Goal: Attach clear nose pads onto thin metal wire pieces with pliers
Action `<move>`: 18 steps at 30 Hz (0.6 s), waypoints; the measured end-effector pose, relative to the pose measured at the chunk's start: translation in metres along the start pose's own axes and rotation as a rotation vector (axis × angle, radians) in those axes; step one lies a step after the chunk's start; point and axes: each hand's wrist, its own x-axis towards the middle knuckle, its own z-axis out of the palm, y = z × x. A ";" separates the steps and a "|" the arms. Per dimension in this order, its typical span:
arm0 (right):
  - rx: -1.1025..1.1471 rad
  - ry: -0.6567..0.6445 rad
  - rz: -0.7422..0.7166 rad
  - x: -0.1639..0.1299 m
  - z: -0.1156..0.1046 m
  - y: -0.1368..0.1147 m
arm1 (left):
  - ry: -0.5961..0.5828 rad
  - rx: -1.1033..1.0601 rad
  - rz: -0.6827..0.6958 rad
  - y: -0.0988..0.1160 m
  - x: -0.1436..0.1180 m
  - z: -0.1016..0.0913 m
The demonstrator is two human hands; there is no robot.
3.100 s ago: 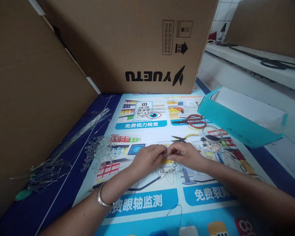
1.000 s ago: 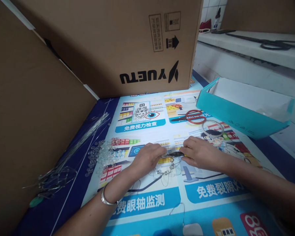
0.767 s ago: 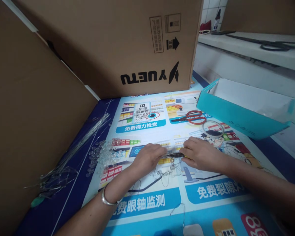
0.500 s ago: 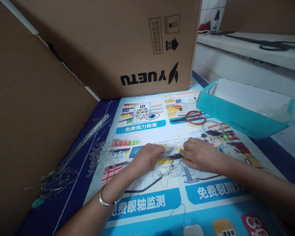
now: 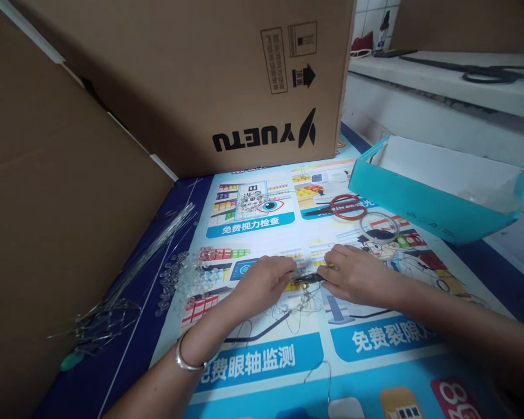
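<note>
My right hand (image 5: 353, 274) is wrapped around small pliers, whose dark jaws (image 5: 309, 278) point left toward my other hand; a bit of yellow handle shows by the fingers. My left hand (image 5: 268, 282) is closed in a pinch at the jaw tips, on thin wire of a beaded wire piece (image 5: 303, 304). Clear beads and loose wire loops of that piece hang just below the jaws, over the printed mat. The exact spot where jaws and wire meet is too small to make out.
Loose clear beads (image 5: 186, 282) lie left of my hands, with a bundle of wires (image 5: 144, 253) beyond. Red-handled scissors (image 5: 343, 207), a wire coil (image 5: 379, 227) and a teal box (image 5: 432, 201) are at the right. A cardboard box (image 5: 192, 75) walls the back.
Both hands stay nearly in place. The beaded wire below the pliers has shifted slightly, and the left fingers have moved a little right. The whole view has tilted slightly.
</note>
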 end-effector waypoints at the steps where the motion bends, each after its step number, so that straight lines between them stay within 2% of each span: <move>1: -0.002 0.003 -0.001 0.000 0.001 0.000 | 0.004 -0.003 -0.001 0.000 0.000 0.002; 7: -0.015 0.013 -0.009 -0.002 0.003 0.000 | 0.002 0.009 0.001 -0.004 -0.001 0.005; 15: -0.015 0.015 -0.006 -0.001 0.004 -0.002 | 0.002 0.139 0.051 -0.005 -0.001 0.008; 18: -0.008 0.011 0.000 -0.001 0.005 -0.003 | 0.023 0.107 0.069 -0.007 -0.002 0.007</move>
